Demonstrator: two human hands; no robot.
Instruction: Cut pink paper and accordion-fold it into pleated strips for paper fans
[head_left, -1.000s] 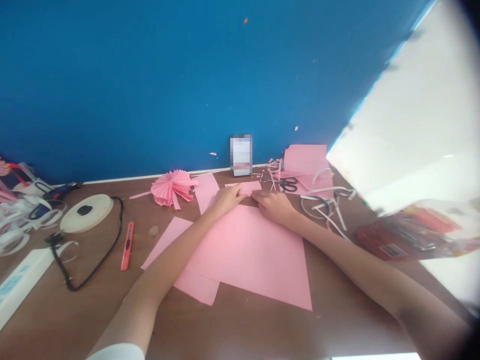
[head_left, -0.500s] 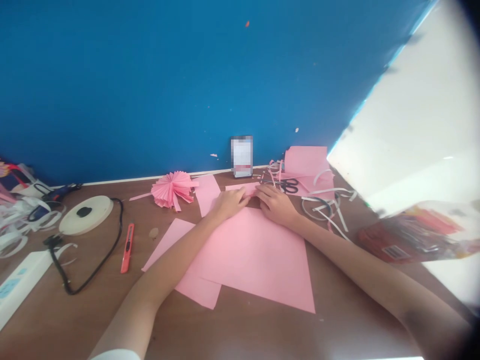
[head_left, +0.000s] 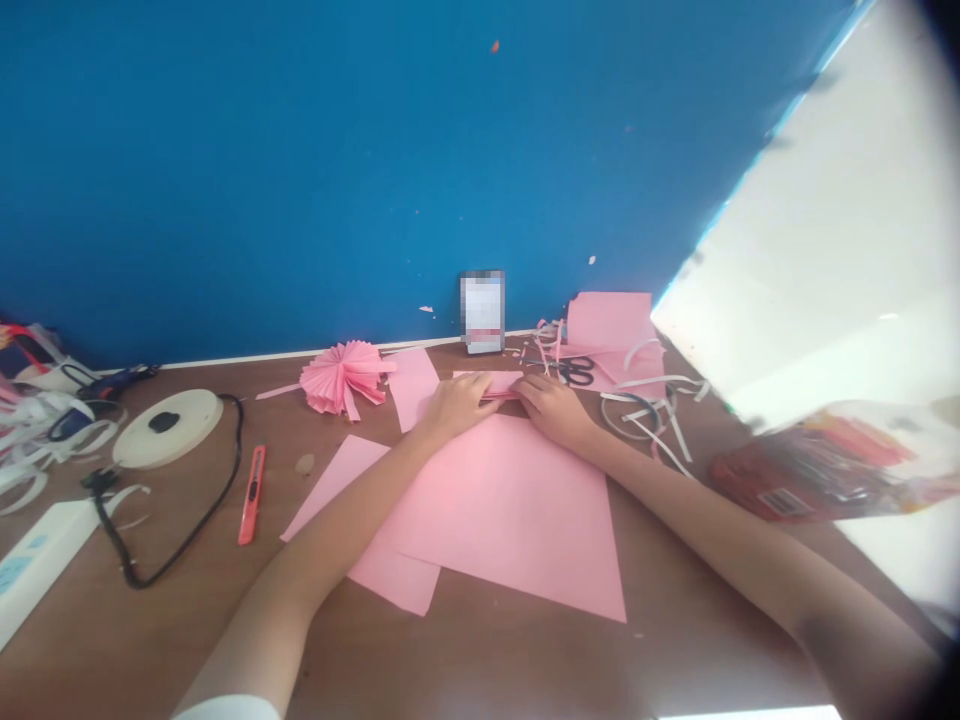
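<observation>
Between my hands is a narrow folded strip of pink paper [head_left: 501,384], beyond the top edge of a large pink sheet [head_left: 510,520]. My left hand [head_left: 459,405] is closed on the strip's left end, thumb and fingers pinching it. On its right end, my right hand [head_left: 551,405] grips with bent fingers. More pink sheets [head_left: 405,585] lie under the large one and my left forearm. A pleated pink paper fan [head_left: 343,378] rests to the left of my left hand. Black-handled scissors [head_left: 577,371] lie just beyond my right hand.
On the left are a red utility knife [head_left: 253,495], a round white disc [head_left: 169,430] with a black cord, a power strip [head_left: 45,550] and paper scraps. A phone [head_left: 484,312] leans on the blue wall. Paper strips [head_left: 660,415] and a plastic bag [head_left: 817,470] lie right.
The pink strip between my hands now shows a folded, layered near edge, brought slightly closer to me. My fingers have shifted a little; the other things stay in place.
</observation>
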